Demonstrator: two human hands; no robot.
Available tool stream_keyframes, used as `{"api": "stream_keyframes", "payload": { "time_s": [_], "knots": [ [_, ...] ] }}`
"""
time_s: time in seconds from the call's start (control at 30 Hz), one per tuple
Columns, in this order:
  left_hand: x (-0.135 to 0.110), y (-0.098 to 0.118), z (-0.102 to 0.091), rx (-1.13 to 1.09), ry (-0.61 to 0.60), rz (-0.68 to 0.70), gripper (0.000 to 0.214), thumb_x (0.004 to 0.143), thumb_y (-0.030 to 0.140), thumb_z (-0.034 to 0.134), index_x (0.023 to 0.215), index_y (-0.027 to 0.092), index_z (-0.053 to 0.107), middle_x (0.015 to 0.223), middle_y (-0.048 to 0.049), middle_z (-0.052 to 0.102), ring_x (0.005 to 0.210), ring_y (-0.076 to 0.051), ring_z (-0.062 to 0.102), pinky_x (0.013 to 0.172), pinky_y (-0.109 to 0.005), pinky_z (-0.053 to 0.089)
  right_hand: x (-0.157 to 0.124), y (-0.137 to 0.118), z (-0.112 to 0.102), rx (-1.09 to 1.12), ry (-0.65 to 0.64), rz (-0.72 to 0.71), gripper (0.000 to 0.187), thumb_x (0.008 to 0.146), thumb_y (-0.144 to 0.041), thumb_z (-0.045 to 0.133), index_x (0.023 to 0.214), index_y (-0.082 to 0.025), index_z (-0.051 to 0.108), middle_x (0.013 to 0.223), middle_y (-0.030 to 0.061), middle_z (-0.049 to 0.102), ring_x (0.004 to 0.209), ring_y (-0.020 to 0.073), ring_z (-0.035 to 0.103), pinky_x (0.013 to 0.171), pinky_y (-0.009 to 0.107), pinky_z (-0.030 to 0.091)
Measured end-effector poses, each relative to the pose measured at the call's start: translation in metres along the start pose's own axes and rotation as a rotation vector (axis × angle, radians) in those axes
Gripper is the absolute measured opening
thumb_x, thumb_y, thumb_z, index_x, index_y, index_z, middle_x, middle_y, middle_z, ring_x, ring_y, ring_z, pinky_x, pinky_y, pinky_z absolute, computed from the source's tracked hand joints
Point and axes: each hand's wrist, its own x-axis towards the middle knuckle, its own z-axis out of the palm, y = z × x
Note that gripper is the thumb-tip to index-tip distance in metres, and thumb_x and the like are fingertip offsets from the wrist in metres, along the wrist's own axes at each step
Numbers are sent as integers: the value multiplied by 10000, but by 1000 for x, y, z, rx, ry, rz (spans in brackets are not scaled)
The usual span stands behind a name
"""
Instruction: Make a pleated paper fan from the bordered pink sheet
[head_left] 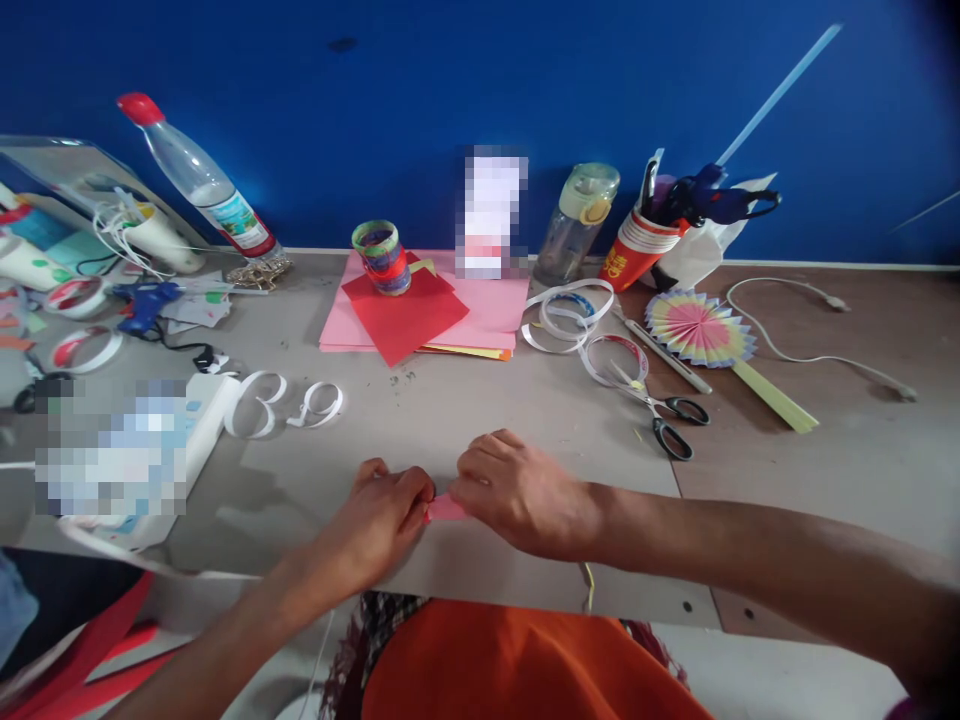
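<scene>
Near the table's front edge, my left hand (382, 515) and my right hand (521, 495) grip a narrow strip of pink paper (448, 507) between them. The left fingers are pinched at its left end, where a bit of deeper red shows. Curled fingers of the right hand cover the strip's other end, so its full length is hidden. Beyond my hands lie a red paper square (405, 315) and a stack of pink paper (341, 325). A small colourful tape roll or cup-like holder (382, 260) stands on the red square.
Black-handled scissors (667, 410), tape rolls (615, 360), a pen-like cutter (664, 350) and a pleated paper fan (701, 325) lie right. Behind them stand a bottle (577, 225) and red paper cups (637, 250). Left are a tilted plastic bottle (210, 185), a glue gun (146, 305) and paper curls (259, 405).
</scene>
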Motion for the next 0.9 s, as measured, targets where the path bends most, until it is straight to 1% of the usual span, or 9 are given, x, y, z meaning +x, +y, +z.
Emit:
{"api": "stream_keyframes", "payload": {
  "time_s": [0.07,0.13,0.27,0.37,0.47,0.57,0.7,0.8,0.9],
  "knots": [
    [0,3,-2,-3,-12,-6,118,846,136,376,841,206,471,731,17,639,679,-172,581,848,-378,319,5,0,7,7,-47,10,136,906,-234,514,847,-164,616,882,70,600,841,208,488,718,342,319],
    [-1,4,-4,-4,-23,-12,121,854,141,369,835,202,472,765,4,646,701,-175,585,851,-382,323,9,2,11,66,-100,82,144,898,-262,539,828,-164,618,886,68,609,833,203,496,708,333,321],
    [-2,3,-5,-15,-38,-8,129,877,167,361,843,199,481,788,-1,649,728,-178,588,857,-389,327,15,9,13,236,-185,232,120,889,-196,539,814,-165,627,877,48,627,836,174,520,732,301,343],
    [-3,-1,-4,-32,-29,20,136,891,181,354,850,201,482,794,5,649,724,-171,587,868,-393,321,18,12,11,273,-233,289,117,879,-176,537,807,-161,628,881,49,636,850,172,534,746,291,355],
    [-4,-4,-3,-44,-24,43,141,900,185,354,847,201,483,790,10,643,725,-168,589,864,-388,317,20,12,9,247,-284,292,117,878,-176,523,824,-163,626,892,54,642,858,181,539,742,292,363],
    [-5,-5,-2,-45,-18,54,146,906,175,362,851,198,495,799,10,641,733,-166,591,855,-382,312,20,12,7,212,-304,305,116,877,-187,516,837,-166,623,899,58,646,860,188,545,738,292,372],
    [-9,-6,2,54,43,138,229,909,135,344,976,219,546,849,-3,634,751,-172,580,857,-390,295,24,12,4,184,-339,299,120,870,-193,513,829,-169,624,895,61,649,863,195,558,737,289,386],
    [-10,-7,3,127,65,199,287,911,131,329,1014,238,575,797,-4,607,720,-172,568,847,-394,294,29,13,0,180,-398,283,124,853,-169,517,801,-171,630,878,61,658,862,199,573,724,282,395],
    [-8,-7,2,106,50,180,285,906,137,339,980,229,598,796,-14,620,734,-170,582,853,-392,297,31,14,-5,172,-413,257,145,847,-156,515,785,-177,644,849,62,669,834,202,590,714,289,403]
  ]
}}
